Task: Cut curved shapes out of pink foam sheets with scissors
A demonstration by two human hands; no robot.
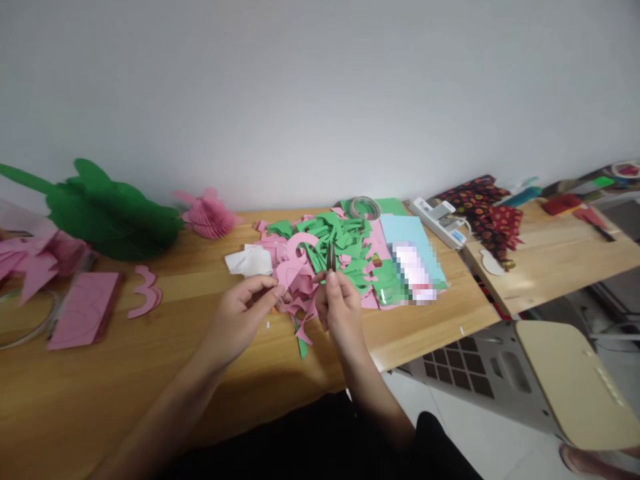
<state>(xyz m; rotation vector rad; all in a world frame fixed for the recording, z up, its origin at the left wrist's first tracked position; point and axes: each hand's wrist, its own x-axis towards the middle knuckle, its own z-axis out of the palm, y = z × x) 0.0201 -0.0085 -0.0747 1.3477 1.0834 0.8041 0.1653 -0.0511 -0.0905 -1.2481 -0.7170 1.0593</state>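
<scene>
My right hand is closed around a thin dark tool, seemingly small scissors, whose tips stick up above my fingers. My left hand pinches a small pink paper piece beside it, fingers curled. Both hands hover over the near edge of a heap of pink and green paper scraps on the wooden table. A crumpled white tissue lies just beyond my left hand.
A green honeycomb paper shape and a pink one stand at the back left. Pink sheets and curved cut-outs lie left. A tape roll, light blue paper, a power strip, patterned cloth and a chair are to the right.
</scene>
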